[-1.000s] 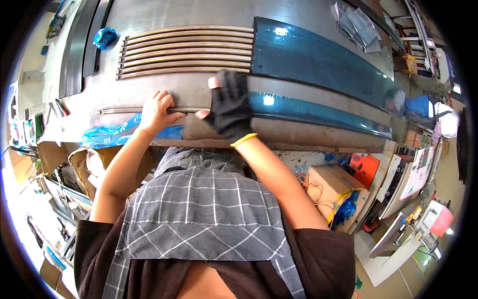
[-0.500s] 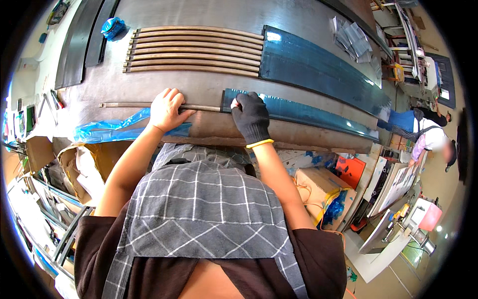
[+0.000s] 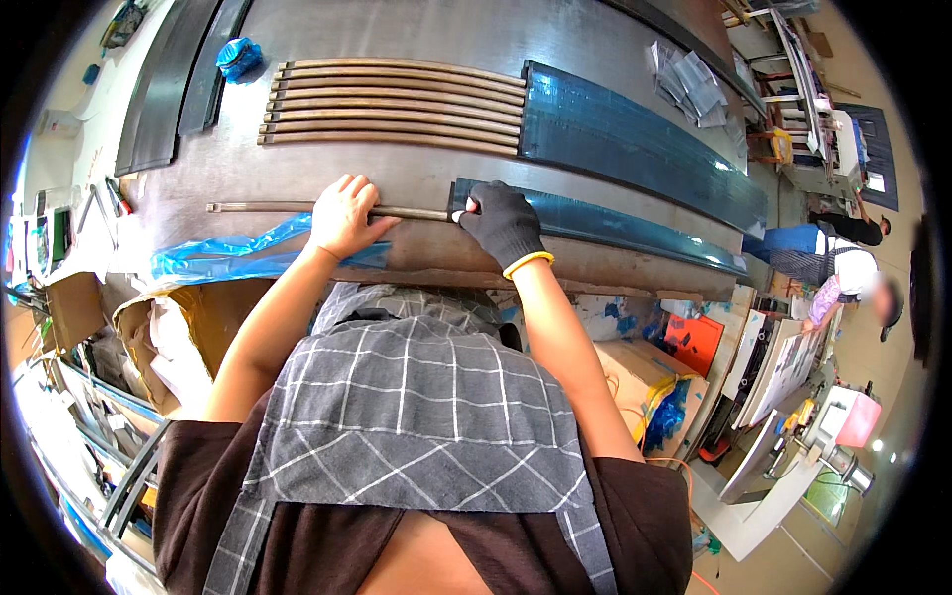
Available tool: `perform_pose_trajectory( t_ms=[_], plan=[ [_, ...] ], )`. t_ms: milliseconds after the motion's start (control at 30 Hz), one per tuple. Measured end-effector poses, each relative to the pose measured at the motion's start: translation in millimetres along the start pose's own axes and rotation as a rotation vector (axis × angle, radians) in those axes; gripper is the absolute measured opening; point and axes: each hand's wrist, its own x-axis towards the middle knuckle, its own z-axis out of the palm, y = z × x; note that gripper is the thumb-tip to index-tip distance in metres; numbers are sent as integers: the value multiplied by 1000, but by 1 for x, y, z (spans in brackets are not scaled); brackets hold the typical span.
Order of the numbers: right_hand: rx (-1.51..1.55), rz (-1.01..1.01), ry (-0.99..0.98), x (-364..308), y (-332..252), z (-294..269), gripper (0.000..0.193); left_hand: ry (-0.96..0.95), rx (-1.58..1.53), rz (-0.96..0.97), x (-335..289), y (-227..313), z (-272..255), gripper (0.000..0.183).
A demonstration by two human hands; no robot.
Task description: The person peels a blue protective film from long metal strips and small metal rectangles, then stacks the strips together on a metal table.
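A long, thin brown metal rod (image 3: 266,207) lies across the near part of the worktable. My bare left hand (image 3: 344,218) is closed over it, fingers curled on top and thumb toward the right. To the right, the rod meets a long strip covered in glossy blue film (image 3: 605,222). My right hand (image 3: 502,226), in a black knit glove with a yellow cuff, is closed at the left end of that strip, thumb against the fingers. Its palm hides exactly what is pinched. Farther back, several similar rods (image 3: 397,102) lie side by side, meeting a wider blue-filmed panel (image 3: 625,134).
Loose blue film (image 3: 223,260) lies along the near edge of the worktable (image 3: 337,22). A blue crumpled bundle (image 3: 238,60), dark strips (image 3: 164,89) and clear pieces (image 3: 689,84) rest on it. Cardboard boxes (image 3: 640,382) stand below; another person (image 3: 843,268) is at the right.
My right hand has slid slightly left along the blue strip to its end. My left hand stays on the rod. The whole view has shifted a little.
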Motion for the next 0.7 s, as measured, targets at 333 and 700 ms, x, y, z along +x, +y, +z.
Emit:
perform_pose_trajectory(
  t_ms=[333, 700],
  plan=[
    [32, 127, -51, 2, -1, -5, 27, 3, 15, 8, -1, -1, 0, 39],
    [30, 178, -26, 0, -3, -4, 28, 5, 12, -1, -2, -1, -2, 40]
  ],
)
